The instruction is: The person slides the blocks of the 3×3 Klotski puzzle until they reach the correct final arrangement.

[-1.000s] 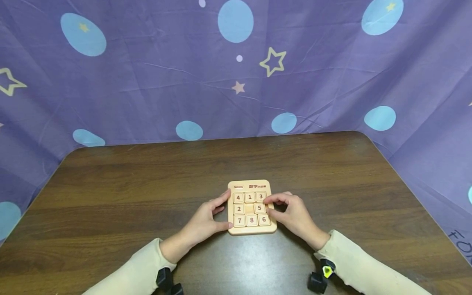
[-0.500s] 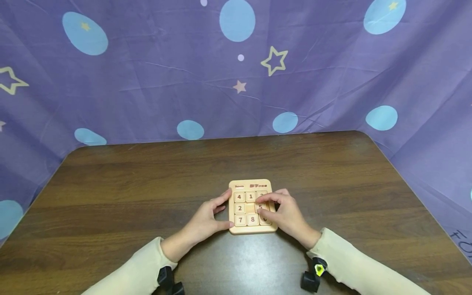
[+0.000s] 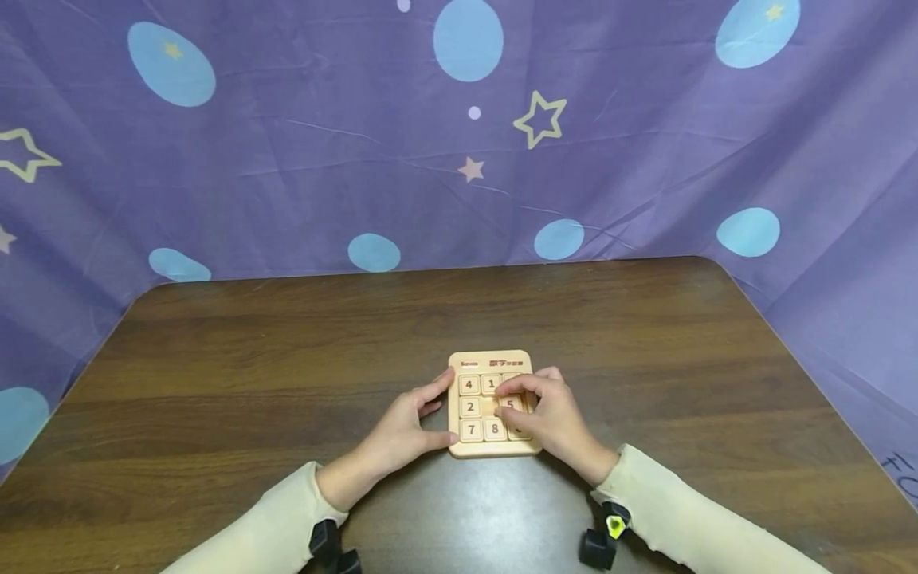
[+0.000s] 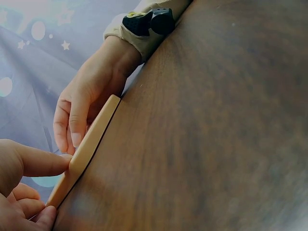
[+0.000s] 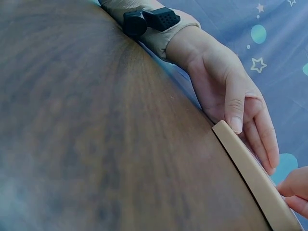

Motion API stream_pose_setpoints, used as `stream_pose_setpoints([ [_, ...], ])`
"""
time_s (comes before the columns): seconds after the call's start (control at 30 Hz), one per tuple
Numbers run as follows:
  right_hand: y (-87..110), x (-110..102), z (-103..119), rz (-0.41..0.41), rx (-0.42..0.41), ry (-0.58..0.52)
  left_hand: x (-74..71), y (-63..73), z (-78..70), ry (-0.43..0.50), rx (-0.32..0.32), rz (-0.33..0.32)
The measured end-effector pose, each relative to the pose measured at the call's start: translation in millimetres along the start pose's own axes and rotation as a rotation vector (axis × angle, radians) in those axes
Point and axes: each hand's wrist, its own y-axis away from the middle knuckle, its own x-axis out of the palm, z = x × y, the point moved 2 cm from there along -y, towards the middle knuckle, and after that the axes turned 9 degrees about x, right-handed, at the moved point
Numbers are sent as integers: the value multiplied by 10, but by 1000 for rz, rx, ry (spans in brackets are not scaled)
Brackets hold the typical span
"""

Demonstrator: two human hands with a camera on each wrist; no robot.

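A cream number slide puzzle (image 3: 495, 449) lies flat on the table, its bare slot in the centre of the grid. Tiles 4, 1, 2, 7 and 8 show plainly. My left hand (image 3: 402, 426) holds the puzzle by its left edge, index fingertip near the top and thumb at the lower corner. Over the right column hovers my right hand (image 3: 555, 410), bent index finger and thumb apart, their tips close to the "5" tile (image 3: 510, 404). Those fingers partly cover the "3" and "6" tiles. Both wrist views show the puzzle's side edge (image 4: 91, 144) low against the table.
A brown wood-grain table (image 3: 287, 343) extends around the puzzle. Behind it hangs a purple cloth (image 3: 287, 159) with blue dots and stars. Small black devices (image 3: 598, 538) are strapped at both wrists.
My right hand has moved left from the puzzle's right edge to over its right column, now covering parts of the tiles. The left hand keeps its place. The tiles show the same arrangement.
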Motion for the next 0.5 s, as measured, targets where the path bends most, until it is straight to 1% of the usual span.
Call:
stream_pose_setpoints([
  [0.13, 4, -9, 5, -9, -12, 5, 9, -6, -8, -6, -10, -2],
  [0.3, 15, -8, -6, -4, -3, 15, 16, 10, -14, -10, -27, -9],
  [0.5, 14, -22, 5, -11, -4, 16, 10, 15, -13, -5, -7, -5],
])
